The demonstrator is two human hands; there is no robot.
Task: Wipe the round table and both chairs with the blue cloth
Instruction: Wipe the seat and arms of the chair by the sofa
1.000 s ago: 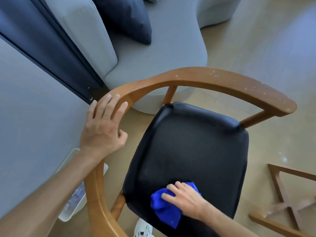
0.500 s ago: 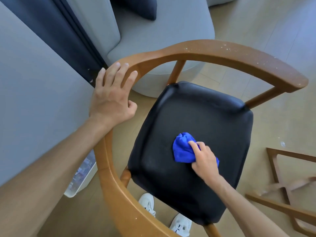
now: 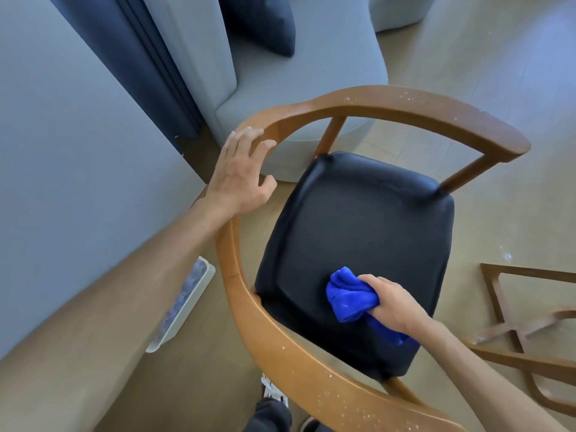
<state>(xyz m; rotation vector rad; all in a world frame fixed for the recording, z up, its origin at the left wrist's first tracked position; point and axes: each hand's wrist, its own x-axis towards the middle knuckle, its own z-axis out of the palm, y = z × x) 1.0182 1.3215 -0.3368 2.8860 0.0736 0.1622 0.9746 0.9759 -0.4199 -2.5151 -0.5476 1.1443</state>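
Note:
A wooden chair [image 3: 389,104] with a curved backrest rail and a black padded seat [image 3: 358,219] stands below me. My right hand [image 3: 394,305] grips the bunched blue cloth [image 3: 349,299] and presses it on the near part of the seat. My left hand [image 3: 240,176] rests on the rail's left bend, fingers spread and straight over the wood. White specks dot the rail. The round table is out of view.
A grey sofa [image 3: 311,79] with a dark cushion [image 3: 268,23] stands behind the chair. A grey wall [image 3: 62,151] and dark curtain [image 3: 140,63] are at the left. A white tray-like object [image 3: 184,304] leans by the wall. A wooden frame [image 3: 514,310] lies on the floor at right.
My right hand has dragged the blue cloth from the seat's middle back toward its near edge. My left hand has stayed on the rail. The view has shifted slightly.

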